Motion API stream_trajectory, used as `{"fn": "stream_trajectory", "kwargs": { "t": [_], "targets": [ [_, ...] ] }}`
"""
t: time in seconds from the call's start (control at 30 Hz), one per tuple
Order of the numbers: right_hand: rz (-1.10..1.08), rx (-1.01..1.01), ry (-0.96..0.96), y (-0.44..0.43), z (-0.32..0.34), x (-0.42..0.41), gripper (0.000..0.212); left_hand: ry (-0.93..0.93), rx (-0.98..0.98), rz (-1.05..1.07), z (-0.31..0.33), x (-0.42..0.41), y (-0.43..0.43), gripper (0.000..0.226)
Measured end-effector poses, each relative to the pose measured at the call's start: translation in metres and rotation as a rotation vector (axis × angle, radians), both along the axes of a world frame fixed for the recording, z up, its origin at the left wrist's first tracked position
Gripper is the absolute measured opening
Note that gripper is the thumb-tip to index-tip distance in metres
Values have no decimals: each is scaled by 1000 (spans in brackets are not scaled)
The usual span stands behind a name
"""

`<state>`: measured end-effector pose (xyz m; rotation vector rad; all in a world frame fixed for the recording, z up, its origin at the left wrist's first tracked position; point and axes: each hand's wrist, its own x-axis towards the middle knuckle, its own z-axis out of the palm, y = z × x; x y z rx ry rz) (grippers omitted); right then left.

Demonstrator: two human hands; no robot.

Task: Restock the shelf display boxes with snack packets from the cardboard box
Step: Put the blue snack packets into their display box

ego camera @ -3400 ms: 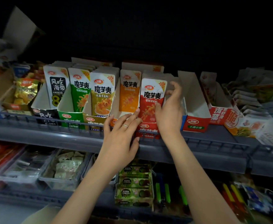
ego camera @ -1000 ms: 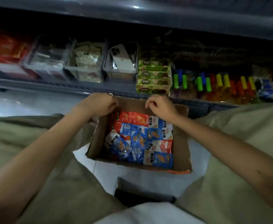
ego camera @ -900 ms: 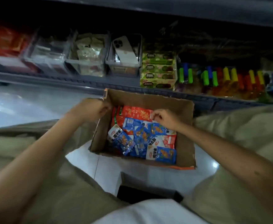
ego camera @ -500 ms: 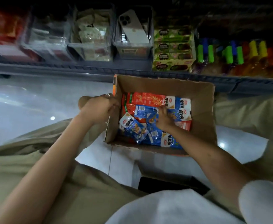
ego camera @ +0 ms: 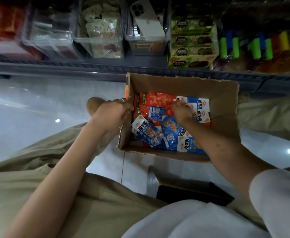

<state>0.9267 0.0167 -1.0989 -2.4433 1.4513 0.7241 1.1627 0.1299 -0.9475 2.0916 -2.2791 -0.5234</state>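
Snack packets (ego camera: 171, 128) fill cardboard box (ego camera: 183, 85): left hand (ego camera: 113, 112) grips its left wall, right hand (ego camera: 182, 112) digs near far edge, hold unclear; best gather one-colour stack.

A white smartphone (ego camera: 146, 23) lies slanted, camera side up, in a clear plastic bin (ego camera: 145, 44) on the low grey shelf (ego camera: 72, 67). Just left of it, another clear bin (ego camera: 82, 43) holds pale sachets (ego camera: 101, 28). To the right stands a stack of green printed cartons (ego camera: 191, 48), then a row of green, blue and yellow capped tubes (ego camera: 254, 47). Below, glossy pale floor tiles (ego camera: 29, 109) catch the lamps, and a dark open-topped carton (ego camera: 192, 191) sits on them.
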Motion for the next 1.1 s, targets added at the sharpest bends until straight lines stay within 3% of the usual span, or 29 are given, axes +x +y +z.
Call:
{"fn": "stream_trajectory", "kwargs": {
  "t": [0.13,0.27,0.37,0.47,0.57,0.63,0.7,0.8,0.87,0.93,1.1],
  "targets": [
    [192,-106,22,4,-2,-15,37,97,46,-12,-4,-5,1,28],
    [146,-97,-216,-4,17,-21,24,306,122,68,-10,-16,4,26],
    [55,-16,-664,-3,42,-13,17,749,280,303,-9,-36,6,24],
    [175,77,-1022,10,78,3,15,1118,423,663,-11,-53,4,18],
    [294,63,-1163,29,95,12,6,1602,553,967,-4,-55,-1,22],
    [313,34,-1190,37,90,13,10,1803,555,1030,0,-51,-3,34],
    [371,-17,-1216,41,80,12,13,1786,527,1044,2,-49,-3,40],
    [478,-86,-1191,46,70,15,14,1499,517,966,-2,-49,0,37],
    [363,-67,-1105,49,63,18,20,1218,465,887,-7,-51,2,33],
    [160,-16,-997,43,50,21,23,1077,383,893,-15,-51,2,33],
    [-57,314,-285,3,4,12,41,1112,305,1061,-20,-44,6,36]
  ]
}}
